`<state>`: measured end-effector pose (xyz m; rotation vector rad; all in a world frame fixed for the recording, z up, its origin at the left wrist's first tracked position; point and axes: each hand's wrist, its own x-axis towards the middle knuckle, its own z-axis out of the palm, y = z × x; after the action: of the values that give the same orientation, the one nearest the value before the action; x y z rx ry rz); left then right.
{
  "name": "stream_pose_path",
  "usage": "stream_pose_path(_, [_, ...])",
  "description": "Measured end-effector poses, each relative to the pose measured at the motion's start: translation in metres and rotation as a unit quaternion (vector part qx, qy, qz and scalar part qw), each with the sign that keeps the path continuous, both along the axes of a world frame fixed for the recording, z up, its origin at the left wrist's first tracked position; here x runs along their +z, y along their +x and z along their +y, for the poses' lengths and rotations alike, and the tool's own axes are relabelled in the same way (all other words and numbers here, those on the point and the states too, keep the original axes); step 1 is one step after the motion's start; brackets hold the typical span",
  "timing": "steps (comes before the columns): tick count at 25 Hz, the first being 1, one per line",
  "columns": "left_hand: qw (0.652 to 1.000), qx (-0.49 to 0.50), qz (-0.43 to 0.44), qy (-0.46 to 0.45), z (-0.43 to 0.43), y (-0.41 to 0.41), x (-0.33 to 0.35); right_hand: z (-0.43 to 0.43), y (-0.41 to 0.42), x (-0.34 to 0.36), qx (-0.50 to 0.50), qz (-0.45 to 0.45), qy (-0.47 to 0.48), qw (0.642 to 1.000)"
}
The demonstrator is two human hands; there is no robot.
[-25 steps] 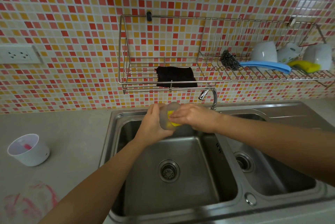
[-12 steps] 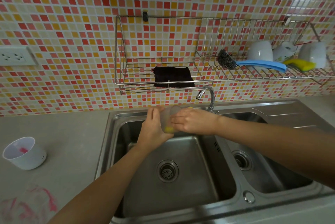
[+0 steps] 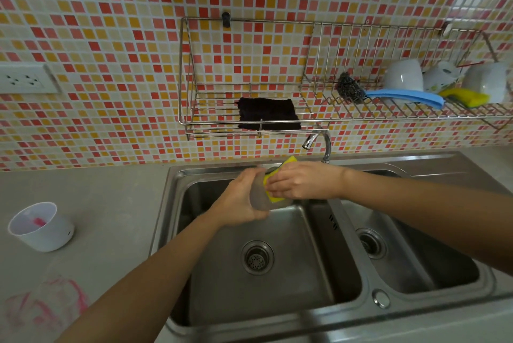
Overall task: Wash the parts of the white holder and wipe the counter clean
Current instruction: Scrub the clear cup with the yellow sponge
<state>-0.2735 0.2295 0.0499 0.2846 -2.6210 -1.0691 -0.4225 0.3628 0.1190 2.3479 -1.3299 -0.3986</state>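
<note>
Over the left basin of the steel sink (image 3: 177, 203), my left hand (image 3: 244, 201) grips a translucent grey cup-shaped holder part (image 3: 259, 199). My right hand (image 3: 299, 183) holds a yellow sponge (image 3: 273, 176) pressed against that part; the sponge sticks out above and below my fingers. The white holder cup (image 3: 41, 227), with a pink smear inside, stands on the grey counter (image 3: 116, 203) at the left. A pink-stained patch (image 3: 47, 306) lies on the counter near the front left.
A curved tap (image 3: 319, 144) rises behind the sink. The wall rack (image 3: 249, 120) carries a dark cloth (image 3: 268, 113), a steel scourer (image 3: 349, 88), a blue brush handle (image 3: 405, 96), another yellow sponge (image 3: 466, 96) and white cups (image 3: 404, 76). A socket (image 3: 23, 78) is on the tiled wall.
The sponge in my right hand has shifted along the grey part, now showing above my fingers. Both hands stay together over the left basin.
</note>
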Motion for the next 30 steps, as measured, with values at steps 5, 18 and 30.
stream_pose_path(5, [0.983, 0.110, 0.089, -0.118, 0.009, -0.004, -0.010, -0.008, 0.024, 0.003, -0.244, -0.169, 0.165, 0.940])
stream_pose_path(18, [1.000, 0.016, 0.006, 0.003, 0.001, 0.000, 0.000, 0.006, 0.008, -0.004, -0.089, -0.182, 0.070, 0.977])
stream_pose_path(30, [0.982, 0.190, 0.000, -0.007, 0.016, -0.005, -0.015, 0.011, -0.007, 0.021, -0.409, -0.394, 0.155, 0.808])
